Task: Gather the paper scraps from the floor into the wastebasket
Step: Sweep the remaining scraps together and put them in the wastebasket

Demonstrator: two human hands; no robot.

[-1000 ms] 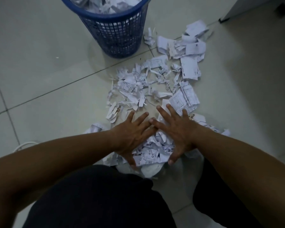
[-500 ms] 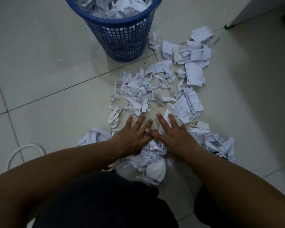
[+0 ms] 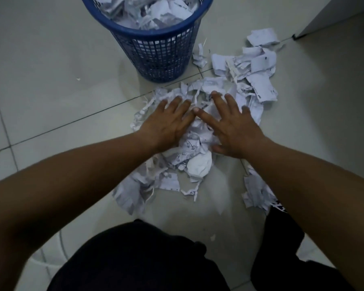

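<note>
I see left hand (image 3: 168,120) flat, palm down, fingers straight and spread, pressing on paper scraps (image 3: 189,152). Right hand (image 3: 233,127) same: flat, fingers extended, on pile. Neither hand grips anything. Index fingertips meet or nearly meet at pile centre. Scraps lie on tiled floor (image 3: 51,70), just in front of blue wastebasket (image 3: 162,57), with more scraps to its right. Wastebasket upright, paper inside up near rim.

Both forearms (image 3: 93,175) are bare, no sleeves showing; dark black trousers (image 3: 135,259) fill the lower frame.
</note>
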